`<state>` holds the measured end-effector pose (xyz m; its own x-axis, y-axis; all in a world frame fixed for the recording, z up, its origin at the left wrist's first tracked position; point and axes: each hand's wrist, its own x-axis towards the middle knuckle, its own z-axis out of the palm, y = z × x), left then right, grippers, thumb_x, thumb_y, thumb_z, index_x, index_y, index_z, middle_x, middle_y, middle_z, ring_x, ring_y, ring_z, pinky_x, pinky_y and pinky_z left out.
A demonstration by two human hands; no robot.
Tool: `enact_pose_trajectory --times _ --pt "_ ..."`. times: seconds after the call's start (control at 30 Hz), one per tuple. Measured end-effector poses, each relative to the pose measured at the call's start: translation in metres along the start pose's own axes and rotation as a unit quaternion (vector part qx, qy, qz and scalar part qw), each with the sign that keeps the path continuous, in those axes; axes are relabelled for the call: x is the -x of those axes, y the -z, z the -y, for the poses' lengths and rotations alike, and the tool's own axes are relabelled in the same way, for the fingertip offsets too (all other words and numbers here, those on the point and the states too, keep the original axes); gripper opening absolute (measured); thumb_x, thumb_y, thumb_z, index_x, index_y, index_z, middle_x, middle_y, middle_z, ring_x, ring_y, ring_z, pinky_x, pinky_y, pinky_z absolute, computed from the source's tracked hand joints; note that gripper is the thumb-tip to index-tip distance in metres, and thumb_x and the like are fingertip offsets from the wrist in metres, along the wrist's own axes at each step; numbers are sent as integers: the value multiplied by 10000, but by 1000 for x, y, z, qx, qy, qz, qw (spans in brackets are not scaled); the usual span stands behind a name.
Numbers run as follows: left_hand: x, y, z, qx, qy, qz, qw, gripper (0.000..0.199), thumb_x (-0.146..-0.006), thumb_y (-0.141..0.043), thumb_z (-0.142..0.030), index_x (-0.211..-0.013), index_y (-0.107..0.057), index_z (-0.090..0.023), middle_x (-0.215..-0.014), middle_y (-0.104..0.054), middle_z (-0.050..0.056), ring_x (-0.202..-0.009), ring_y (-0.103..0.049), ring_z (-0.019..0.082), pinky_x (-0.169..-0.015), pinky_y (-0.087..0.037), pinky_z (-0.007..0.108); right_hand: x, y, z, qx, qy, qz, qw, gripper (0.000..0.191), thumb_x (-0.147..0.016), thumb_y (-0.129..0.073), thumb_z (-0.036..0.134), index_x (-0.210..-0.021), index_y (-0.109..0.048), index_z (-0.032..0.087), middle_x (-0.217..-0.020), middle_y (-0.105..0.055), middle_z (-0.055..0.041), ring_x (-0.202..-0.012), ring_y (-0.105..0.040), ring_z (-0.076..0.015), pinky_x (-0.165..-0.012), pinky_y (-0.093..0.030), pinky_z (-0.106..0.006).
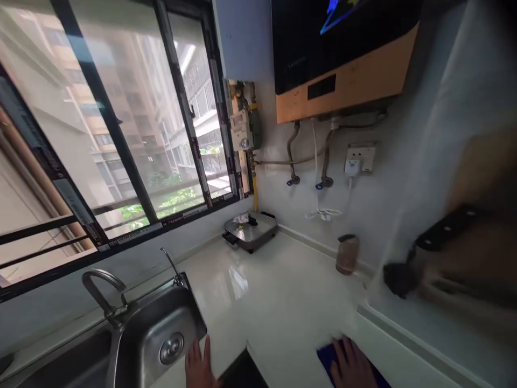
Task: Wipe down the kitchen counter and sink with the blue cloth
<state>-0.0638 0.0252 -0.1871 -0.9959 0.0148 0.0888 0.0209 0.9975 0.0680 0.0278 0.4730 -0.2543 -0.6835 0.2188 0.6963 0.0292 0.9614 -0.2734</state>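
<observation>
My right hand [353,366] rests on a dark blue cloth [325,355] on the white countertop [278,302], its fingers bent over the cloth and pressing it down. The hand's edges are slightly blurred. My left hand [199,367] is at the bottom, beside the right rim of the steel sink [139,334]. Its fingers are apart with nothing visible in them. Close to the left hand lies a flat black object [244,372], cut off by the lower edge, so its kind is unclear.
A lidded electric pan [251,233] sits in the back corner. A brownish cup-like container [347,254] stands by the wall. At right is a blurred black-handled knife [446,226]. A curved faucet [103,285] and a thin tap [172,267] rise by the sink. A water heater [343,75] hangs above.
</observation>
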Motion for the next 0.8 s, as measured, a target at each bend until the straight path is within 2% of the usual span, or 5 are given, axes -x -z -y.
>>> enact_pose_trajectory --times 0.07,0.17,0.37,0.57,0.8 --pt "3 13 -5 -1 -22 -4 1000 975 -634 -684 -358 -1501 -352 -60 -1561 -374 318 -1471 -318 480 -1198 -241 608 9 20 34 46 -7 56 997 698 -884 -451 326 -1561 -322 216 -1656 -247 -102 -1385 -452 -410 -1080 -463 -602" --pt "0 19 -12 -7 -53 -12 999 951 -700 -667 -381 -1514 -299 -54 -1554 -324 345 -1463 -285 488 -1185 -211 593 26 48 70 84 -26 151 985 599 -942 -393 300 -1525 -383 165 -1647 -266 -131 -1470 -343 -342 -1176 -369 -529" --pt "-1 15 -18 -47 -57 -22 997 986 -726 -682 -481 -1513 -269 -55 -1511 -318 346 -1448 -297 482 -1193 -183 551 76 103 105 101 -35 201 974 668 -953 -382 262 -1594 -197 213 -1690 -115 -81 -1526 -223 -302 -1229 -289 -502" --pt "0 15 -20 -50 -57 -35 997 959 -735 -662 -506 -1503 -296 -65 -1493 -336 327 -1418 -338 463 -1179 -226 541 122 158 93 119 -40 240 963 652 -971 -375 273 -1595 -186 249 -1693 -101 -59 -1532 -214 -276 -1221 -326 -491" --pt "-9 2 -12 -25 -77 -62 995 895 -767 -487 -593 -1478 -317 -78 -1442 -368 318 -1407 -340 471 -1167 -247 567 187 241 40 170 -108 241 949 631 -979 -386 301 -1587 -219 266 -1681 -174 -48 -1524 -241 -267 -1208 -361 -498"
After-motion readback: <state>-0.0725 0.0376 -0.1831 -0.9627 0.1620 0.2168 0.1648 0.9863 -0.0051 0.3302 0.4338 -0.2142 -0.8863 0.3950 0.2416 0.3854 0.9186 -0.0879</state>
